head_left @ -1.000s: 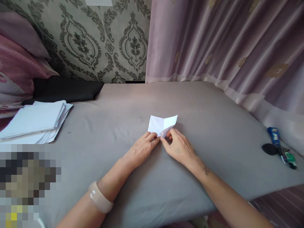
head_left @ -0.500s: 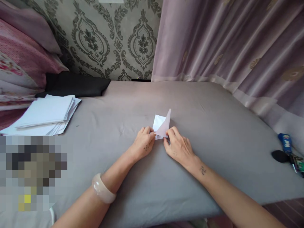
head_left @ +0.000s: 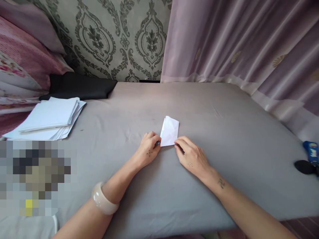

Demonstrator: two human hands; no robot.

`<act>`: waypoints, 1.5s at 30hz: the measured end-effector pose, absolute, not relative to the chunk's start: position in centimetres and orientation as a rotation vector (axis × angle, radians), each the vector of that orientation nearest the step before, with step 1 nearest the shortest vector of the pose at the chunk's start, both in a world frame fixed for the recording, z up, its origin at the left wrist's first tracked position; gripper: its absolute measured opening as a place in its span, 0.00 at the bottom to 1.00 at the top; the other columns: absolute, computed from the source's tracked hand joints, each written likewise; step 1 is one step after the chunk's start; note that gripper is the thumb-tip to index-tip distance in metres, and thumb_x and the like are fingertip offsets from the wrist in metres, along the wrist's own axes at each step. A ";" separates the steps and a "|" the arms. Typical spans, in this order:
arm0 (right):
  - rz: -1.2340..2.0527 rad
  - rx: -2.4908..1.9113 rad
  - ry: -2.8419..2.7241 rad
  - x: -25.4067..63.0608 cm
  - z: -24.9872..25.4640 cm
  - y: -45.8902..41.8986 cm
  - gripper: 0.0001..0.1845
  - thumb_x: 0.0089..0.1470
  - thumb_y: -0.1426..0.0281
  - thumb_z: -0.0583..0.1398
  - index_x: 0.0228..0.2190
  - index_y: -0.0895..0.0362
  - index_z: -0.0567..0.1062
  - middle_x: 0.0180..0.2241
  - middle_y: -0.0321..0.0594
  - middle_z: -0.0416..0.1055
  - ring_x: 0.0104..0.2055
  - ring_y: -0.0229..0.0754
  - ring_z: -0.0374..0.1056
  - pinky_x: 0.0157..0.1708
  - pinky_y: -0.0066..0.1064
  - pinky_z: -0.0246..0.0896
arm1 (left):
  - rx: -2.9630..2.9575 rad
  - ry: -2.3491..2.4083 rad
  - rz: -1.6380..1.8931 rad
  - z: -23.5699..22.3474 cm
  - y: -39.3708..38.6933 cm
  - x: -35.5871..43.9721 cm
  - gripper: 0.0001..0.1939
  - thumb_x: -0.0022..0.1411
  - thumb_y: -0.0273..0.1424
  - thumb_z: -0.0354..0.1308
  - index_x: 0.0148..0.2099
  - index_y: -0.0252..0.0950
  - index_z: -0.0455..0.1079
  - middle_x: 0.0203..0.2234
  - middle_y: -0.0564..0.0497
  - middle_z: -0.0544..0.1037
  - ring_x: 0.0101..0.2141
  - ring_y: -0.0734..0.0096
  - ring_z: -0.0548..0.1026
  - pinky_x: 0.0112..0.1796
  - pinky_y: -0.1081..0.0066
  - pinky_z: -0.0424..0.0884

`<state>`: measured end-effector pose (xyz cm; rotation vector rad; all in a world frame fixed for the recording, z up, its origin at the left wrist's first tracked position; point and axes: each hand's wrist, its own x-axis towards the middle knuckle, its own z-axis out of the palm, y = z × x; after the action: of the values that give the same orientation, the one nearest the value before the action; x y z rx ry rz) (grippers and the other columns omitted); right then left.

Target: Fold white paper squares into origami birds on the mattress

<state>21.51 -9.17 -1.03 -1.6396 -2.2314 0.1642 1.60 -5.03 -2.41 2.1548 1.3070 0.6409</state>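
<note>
A small folded piece of white paper [head_left: 169,130] lies flat on the grey sheet [head_left: 211,119] in the middle of the bed. My left hand [head_left: 147,153], fingers curled, pinches the paper's near left corner. My right hand [head_left: 191,156] presses its fingertips on the near right corner, fingers close together. A pale bangle [head_left: 102,199] sits on my left wrist.
A stack of white paper sheets [head_left: 48,118] lies at the left, with a black cloth [head_left: 79,87] behind it and pink bedding [head_left: 22,63] beyond. A blue object [head_left: 311,151] and a black one [head_left: 304,167] lie at the right edge. A curtain [head_left: 236,43] hangs behind.
The paper's right flap, spread open a second ago and standing upright half a second ago, now lies folded over to the left, leaving a narrower flat shape. Both hands stay at its near edge.
</note>
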 end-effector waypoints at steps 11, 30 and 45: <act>0.024 -1.633 -2.212 20.9 -1.7 -9.1 0.10 0.63 0.69 0.53 0.35 0.54 0.74 0.37 0.36 0.74 0.34 0.35 0.70 0.25 0.29 0.50 | 2.092 1.300 0.634 -2.0 -5.1 1.5 0.03 0.60 0.25 0.53 0.35 0.36 0.67 0.36 0.46 0.69 0.39 0.61 0.66 0.40 0.65 0.65; 0.004 -1.678 -2.218 20.6 -1.8 -9.3 0.12 0.63 0.70 0.52 0.34 0.54 0.75 0.34 0.37 0.73 0.28 0.35 0.67 0.22 0.31 0.44 | 1.990 1.221 0.605 -1.1 -5.0 0.7 0.02 0.58 0.26 0.52 0.33 0.37 0.66 0.37 0.48 0.69 0.40 0.63 0.68 0.40 0.65 0.68; 0.181 -1.654 -2.132 20.9 -1.6 -9.2 0.13 0.61 0.72 0.53 0.39 0.52 0.77 0.41 0.36 0.74 0.30 0.35 0.69 0.28 0.28 0.56 | 1.888 1.310 0.583 -0.3 -4.8 0.9 0.06 0.60 0.30 0.54 0.30 0.35 0.67 0.35 0.49 0.70 0.39 0.65 0.70 0.39 0.66 0.66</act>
<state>20.92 -9.24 -1.59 -1.6539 -2.1319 0.1811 0.93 -4.81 -0.34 1.8883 1.3101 0.5828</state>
